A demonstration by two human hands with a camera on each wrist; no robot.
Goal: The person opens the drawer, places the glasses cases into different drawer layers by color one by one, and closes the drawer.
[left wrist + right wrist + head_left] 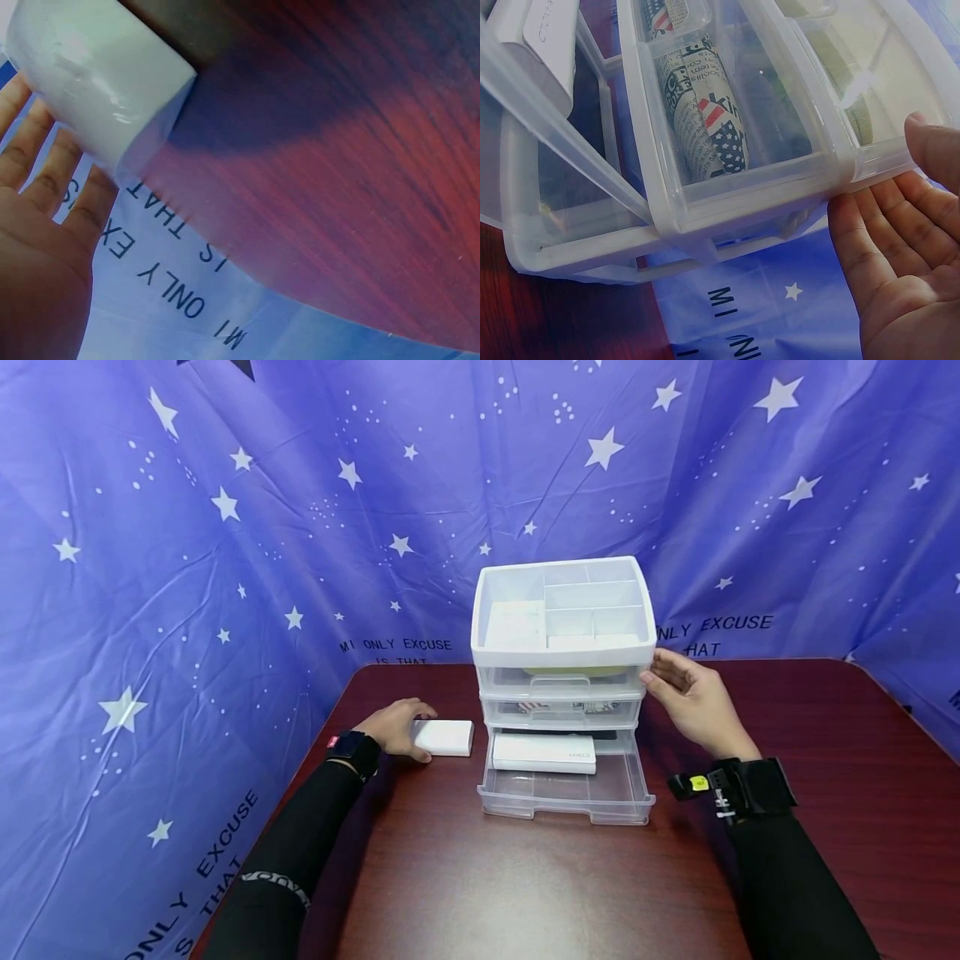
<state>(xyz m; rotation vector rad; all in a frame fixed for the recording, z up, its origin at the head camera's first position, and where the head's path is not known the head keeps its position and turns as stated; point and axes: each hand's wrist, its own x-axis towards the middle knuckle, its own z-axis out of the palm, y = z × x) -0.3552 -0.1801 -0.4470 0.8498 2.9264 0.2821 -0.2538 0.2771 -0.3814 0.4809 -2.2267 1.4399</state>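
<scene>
On the table at the left, my left hand [395, 728] grips the left end of a white power bank [452, 737], thumb in front and fingers behind. In the left wrist view, its fingers [49, 176] lie along one side of that white body. A clear-and-white drawer organizer [562, 656] stands in the middle. My right hand [697, 703] rests at its upper right front corner; in the right wrist view the fingers [870, 240] touch the side wall and the thumb is by the front. The bottom drawer [566, 806] is pulled out, with another white power bank [543, 753] in it.
A printed roll [705, 120] shows through the middle drawer, and something yellow-green [847, 97] through the top one. The organizer's top tray [517, 585] has several compartments. The dark red table [540, 885] meets a blue star-patterned curtain [420, 468] behind.
</scene>
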